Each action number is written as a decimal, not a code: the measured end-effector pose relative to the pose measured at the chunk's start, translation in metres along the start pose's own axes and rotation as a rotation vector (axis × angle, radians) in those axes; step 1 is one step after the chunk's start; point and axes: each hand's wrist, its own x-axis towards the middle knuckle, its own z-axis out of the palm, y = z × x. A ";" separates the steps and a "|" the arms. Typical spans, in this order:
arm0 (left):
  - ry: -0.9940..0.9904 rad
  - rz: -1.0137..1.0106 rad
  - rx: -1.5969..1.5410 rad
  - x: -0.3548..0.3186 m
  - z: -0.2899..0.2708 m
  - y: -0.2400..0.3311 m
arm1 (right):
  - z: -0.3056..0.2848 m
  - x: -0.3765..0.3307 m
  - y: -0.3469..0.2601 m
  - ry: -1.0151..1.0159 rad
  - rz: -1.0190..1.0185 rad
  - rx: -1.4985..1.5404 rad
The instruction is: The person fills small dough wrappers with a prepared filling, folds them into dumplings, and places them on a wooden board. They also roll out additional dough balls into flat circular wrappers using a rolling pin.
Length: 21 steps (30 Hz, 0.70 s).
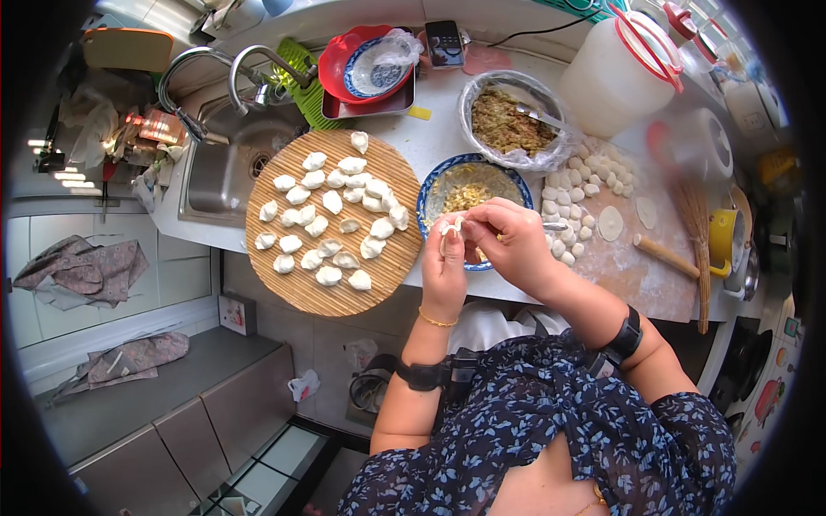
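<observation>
Both hands meet over a blue-rimmed bowl (pixel 428 184) that holds a yellowish filling. Between the fingertips of my left hand (pixel 445 262) and my right hand (pixel 508 232) is a small white dumpling (pixel 451 225), its edge pinched from both sides. To the left, a round slatted wooden tray (pixel 297 297) bears many folded white dumplings. On the floured board (pixel 641 262) to the right lie many small dough pieces (pixel 564 196) and flat round wrappers (pixel 610 224). A rolling pin (pixel 665 256) rests there too.
Behind the blue-rimmed bowl stands a plastic-lined bowl of brownish filling (pixel 508 120) with a utensil in it. A sink with taps (pixel 202 193) lies left. Farther back are a red basin (pixel 335 60), a phone (pixel 444 43) and a large white bucket (pixel 607 82). A straw brush (pixel 699 232) lies right.
</observation>
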 end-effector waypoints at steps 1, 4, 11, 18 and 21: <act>-0.020 -0.048 -0.144 0.000 -0.002 0.000 | -0.002 0.001 0.001 -0.081 0.160 0.100; -0.025 -0.112 -0.341 -0.003 -0.005 0.001 | -0.002 0.005 0.002 -0.182 0.148 0.336; 0.182 -0.161 -0.196 -0.014 -0.006 -0.007 | 0.032 0.005 0.011 -0.189 -0.094 0.126; 0.321 -0.015 0.246 -0.027 -0.025 -0.026 | 0.065 -0.005 0.023 -0.128 -0.355 -0.076; 0.307 -0.197 -0.293 -0.024 -0.045 -0.032 | 0.073 -0.003 0.026 -0.323 -0.193 -0.049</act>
